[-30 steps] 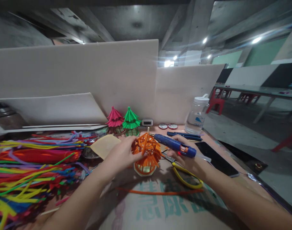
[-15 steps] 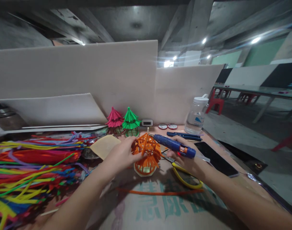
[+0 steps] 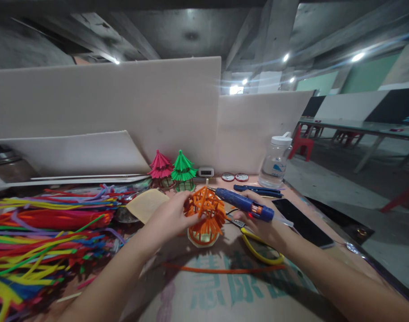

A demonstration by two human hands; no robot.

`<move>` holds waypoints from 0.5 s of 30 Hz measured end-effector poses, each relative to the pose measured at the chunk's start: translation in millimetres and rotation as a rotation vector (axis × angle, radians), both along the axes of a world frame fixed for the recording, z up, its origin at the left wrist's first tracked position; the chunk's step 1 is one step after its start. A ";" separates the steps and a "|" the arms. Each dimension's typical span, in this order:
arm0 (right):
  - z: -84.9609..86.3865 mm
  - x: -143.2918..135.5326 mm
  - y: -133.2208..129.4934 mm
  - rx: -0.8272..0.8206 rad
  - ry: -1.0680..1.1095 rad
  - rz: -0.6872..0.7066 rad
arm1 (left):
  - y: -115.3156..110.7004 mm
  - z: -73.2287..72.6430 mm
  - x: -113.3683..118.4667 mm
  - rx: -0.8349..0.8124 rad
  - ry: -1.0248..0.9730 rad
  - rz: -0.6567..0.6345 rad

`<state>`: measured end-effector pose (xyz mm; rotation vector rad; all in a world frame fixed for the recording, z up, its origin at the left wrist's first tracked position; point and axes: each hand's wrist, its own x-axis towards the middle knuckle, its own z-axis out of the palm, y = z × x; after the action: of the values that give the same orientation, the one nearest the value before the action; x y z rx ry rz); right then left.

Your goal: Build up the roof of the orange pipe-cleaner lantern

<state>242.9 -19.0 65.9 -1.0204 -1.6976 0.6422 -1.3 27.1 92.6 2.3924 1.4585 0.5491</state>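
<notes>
My left hand (image 3: 176, 211) grips the side of an orange pipe-cleaner pavilion (image 3: 211, 212), which stands on a small pale base with a thin stick poking up from its top. In my right hand (image 3: 258, 219) is a blue hot glue gun (image 3: 243, 203), its small red light lit. The gun's nozzle points left and is at the upper part of the orange roof; whether it touches is too small to tell. Yellow-handled scissors (image 3: 261, 252) lie under my right hand. A single orange pipe cleaner (image 3: 224, 270) lies on the table in front of the pavilion.
Colourful pipe cleaners (image 3: 50, 241) are heaped at the left. Behind stand a pink pavilion (image 3: 159, 165), a green pavilion (image 3: 183, 167) and a small digital clock (image 3: 206, 171). A water jug (image 3: 274, 163), a blue cutter (image 3: 258, 190) and a black phone (image 3: 303, 222) are at the right.
</notes>
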 end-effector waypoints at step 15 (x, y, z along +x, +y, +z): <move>0.1 -5.1 -0.6 -0.058 0.075 0.028 | -0.4 1.1 0.4 0.006 -0.011 -0.009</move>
<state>237.8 -19.6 66.0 -1.0021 -1.6392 0.7424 -0.9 26.7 93.7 2.3953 1.4424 0.5642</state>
